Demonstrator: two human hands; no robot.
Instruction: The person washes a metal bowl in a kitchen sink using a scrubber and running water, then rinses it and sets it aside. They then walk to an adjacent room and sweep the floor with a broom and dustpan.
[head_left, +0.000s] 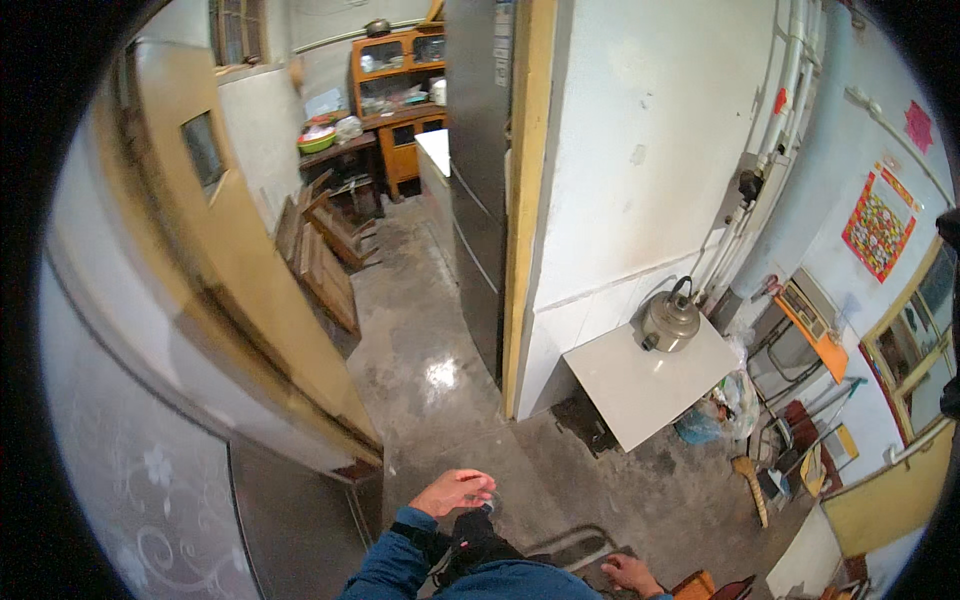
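My left hand (455, 492) is in front of my body at the lower middle, its fingers bent and nothing visible in it; the palm side is partly hidden. My right hand (630, 574) hangs low at the bottom edge, close to a curved metal tube frame (577, 541). Whether it touches the frame or holds anything cannot be told. Ahead to the right, a metal kettle (671, 321) with a black handle stands on a low, light-topped table (637, 386).
An open doorway leads to a room with a wooden cabinet (405, 142), a green basin (316, 141) and wooden frames (326, 277) leaning at the left wall. A tall dark cabinet-like panel (480, 225) borders the doorway. Plastic bags (731, 405) and a short-handled brush (752, 487) lie right.
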